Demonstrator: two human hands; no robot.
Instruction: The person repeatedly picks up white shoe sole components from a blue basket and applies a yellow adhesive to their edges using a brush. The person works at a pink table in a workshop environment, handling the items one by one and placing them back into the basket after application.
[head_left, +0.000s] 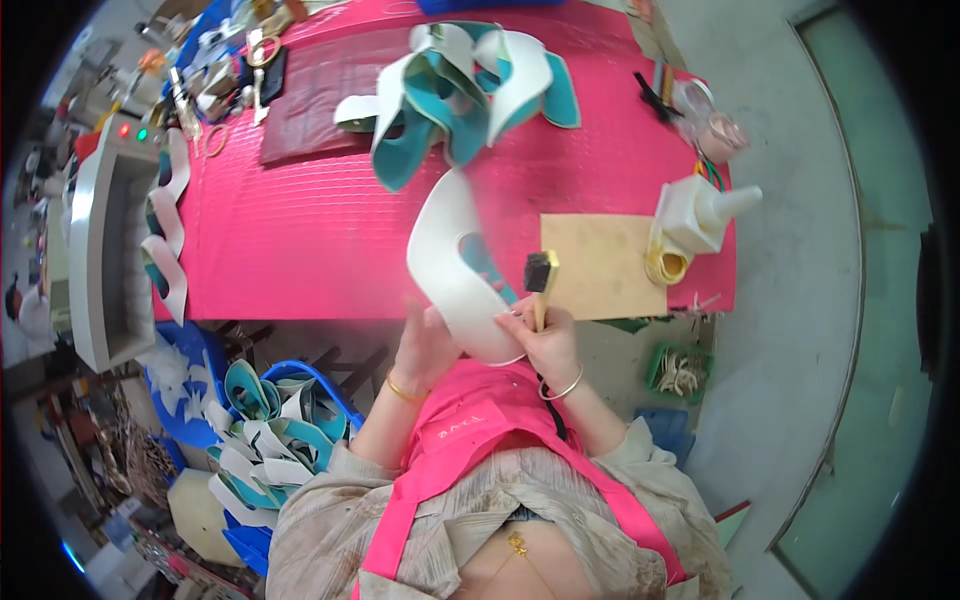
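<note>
Mostly, I see a pink table [290, 250] stretching across my view ahead of the two hands. A pale grey machine [90, 240] flanks its left side. Below that, a blue bin [345, 395] overflows with white and teal strips [270, 450]. On the far half of the table, a heap of curved pieces [440, 90] sits partly over a dark red sheet [300, 110], taking up the space straight ahead. To the right I find a tan board [590, 255]; a white bottle [690, 215] and a small yellow pot [665, 265] crowd its right edge. Nearer me, one white curved piece [445, 260] stands raised between the hands, over the table's near edge. My right hand [548, 340] pinches its lower right edge and also grips a dark-headed brush [541, 275], head upward. My left hand [420, 350] is loosely spread by the lower left edge, too blurred for me to tell whether it touches. Smallest, gold-handled scissors [263, 50] lie at the far left.
</note>
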